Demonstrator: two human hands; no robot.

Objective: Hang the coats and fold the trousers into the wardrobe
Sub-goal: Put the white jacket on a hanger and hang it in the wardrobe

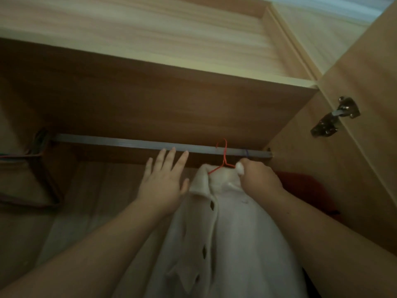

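While the white coat (232, 222) hangs on a red hanger (223, 160) w/ its hook over the rail (129, 143), both hands are up inside the wardrobe (171, 100). Right hand (257, 177) is curled on the coat's right shoulder, pinching fabric just beside the hanger wire. Left hand (163, 179) is spread wide, fingers straight, holding nothing; it sits just left of the collar (200, 179), fingertips near the rail, thumb close to the collar edge. Can't tell if it touches the coat. Coat faces front, buttonholes down its left flap, approx mid-right along the rail. A red garment (305, 188) hangs right of it, w/ a blue hook (247, 153) on the rail just right of the red 1. Far left: dark spare hangers (40, 168) bunched at the rail end. Hinge (335, 117) on the open door (365, 104) at right.
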